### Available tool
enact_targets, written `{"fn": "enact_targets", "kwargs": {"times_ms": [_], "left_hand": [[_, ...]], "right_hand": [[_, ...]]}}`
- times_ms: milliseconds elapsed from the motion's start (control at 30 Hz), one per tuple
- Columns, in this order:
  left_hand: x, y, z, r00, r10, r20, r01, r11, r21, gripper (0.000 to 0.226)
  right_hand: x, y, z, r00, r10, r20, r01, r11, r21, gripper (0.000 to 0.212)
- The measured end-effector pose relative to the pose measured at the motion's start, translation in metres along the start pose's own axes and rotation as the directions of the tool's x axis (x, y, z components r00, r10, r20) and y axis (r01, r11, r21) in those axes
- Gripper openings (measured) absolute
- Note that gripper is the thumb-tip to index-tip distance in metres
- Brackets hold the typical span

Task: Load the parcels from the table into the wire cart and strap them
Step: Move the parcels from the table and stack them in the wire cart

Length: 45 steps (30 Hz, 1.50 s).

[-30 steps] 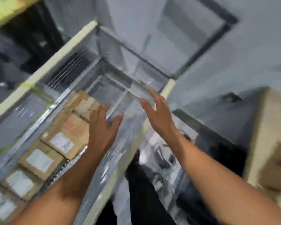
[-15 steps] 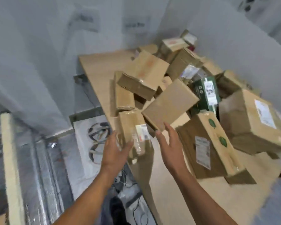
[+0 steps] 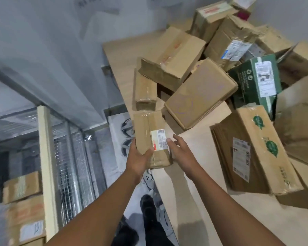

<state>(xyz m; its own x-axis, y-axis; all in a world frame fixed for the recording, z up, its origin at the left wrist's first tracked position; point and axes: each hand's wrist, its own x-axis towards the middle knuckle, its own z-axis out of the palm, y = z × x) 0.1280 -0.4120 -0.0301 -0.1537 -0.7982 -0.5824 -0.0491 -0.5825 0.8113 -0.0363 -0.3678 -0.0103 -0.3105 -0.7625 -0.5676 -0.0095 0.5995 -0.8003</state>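
Observation:
A small taped brown parcel (image 3: 150, 132) with a white barcode label sits at the near left edge of the wooden table (image 3: 199, 201). My left hand (image 3: 138, 159) grips its near left corner, thumb across the top. My right hand (image 3: 180, 151) touches its right side, thumb on the label, fingers hidden behind the box. Several more cardboard parcels (image 3: 199, 93) lie piled further back on the table. The wire cart (image 3: 68, 157), wrapped in clear film, stands at the left with parcels (image 3: 21, 187) inside.
A green box (image 3: 256, 82) and a large brown box with green leaf marks (image 3: 256, 153) lie to the right of the held parcel. A cream post (image 3: 46, 157) frames the cart's near side. Grey wall runs behind; my shoe (image 3: 148, 206) shows on the floor.
My view swung from the cart to the table. Both hands moved forward onto the small labelled parcel; my left hand now grips it and my right touches its side.

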Motion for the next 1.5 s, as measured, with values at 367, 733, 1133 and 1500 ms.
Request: {"fn": "enact_targets", "kwargs": {"times_ms": [367,733,1133,1500], "left_hand": [[-0.051,0.017,-0.117,0.937,0.101,-0.334,-0.173,0.966,-0.193,0.059],[-0.067,0.051,-0.336,0.664,-0.045,-0.746,-0.364,0.853,-0.375,0.069],[0.062,-0.084,-0.543,0.501,-0.245,-0.830,0.055,0.966,-0.251,0.054],[0.307,-0.284,-0.695,0.506,-0.218,-0.834,0.552,0.825,0.119,0.078]], "right_hand": [[-0.024,-0.040,0.138,0.964,-0.149,0.219,0.187,0.968,-0.166,0.048],[-0.022,-0.151,0.409,0.741,-0.175,0.648,0.500,0.788,-0.359,0.041],[0.139,-0.085,0.694,0.561,0.105,0.821,0.696,0.476,-0.537,0.054],[0.380,0.118,0.934,0.484,0.276,0.830,0.825,0.172,-0.538,0.050]]}}
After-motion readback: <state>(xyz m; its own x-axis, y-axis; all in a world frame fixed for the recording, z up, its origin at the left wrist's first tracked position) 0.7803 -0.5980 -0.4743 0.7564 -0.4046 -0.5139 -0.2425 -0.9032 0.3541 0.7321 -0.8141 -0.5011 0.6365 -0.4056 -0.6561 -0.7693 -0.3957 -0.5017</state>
